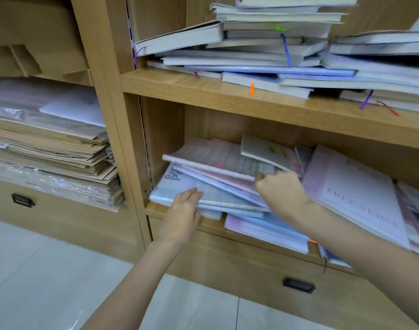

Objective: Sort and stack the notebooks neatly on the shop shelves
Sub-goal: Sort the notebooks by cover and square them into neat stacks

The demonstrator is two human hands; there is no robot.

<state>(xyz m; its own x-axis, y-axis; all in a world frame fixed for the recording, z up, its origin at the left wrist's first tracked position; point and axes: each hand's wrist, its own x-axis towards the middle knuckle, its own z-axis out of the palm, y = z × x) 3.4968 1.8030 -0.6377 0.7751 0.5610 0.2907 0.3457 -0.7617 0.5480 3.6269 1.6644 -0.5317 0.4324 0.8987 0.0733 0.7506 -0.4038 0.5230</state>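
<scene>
On the lower shelf (184, 211) lies a loose, fanned pile of thin pastel notebooks (218, 186). My left hand (183, 210) presses flat against the pile's front edges, fingers straight. My right hand (278, 191) grips the upper notebooks of the pile, lifting a pinkish-grey one (211, 158) at a tilt. A small grey notebook (263, 148) lies on top behind it. A large pink notebook (356, 191) leans at the right. The upper shelf (203, 88) holds a messy heap of thicker notebooks (275, 44) with ribbon markers.
A blue-and-pink notebook (270, 228) overhangs the lower shelf's front edge. Below it is a drawer with a black handle (298, 285). The left bay holds stacked brown envelopes (61, 158) and wrapped paper. The floor (49, 270) is pale tile.
</scene>
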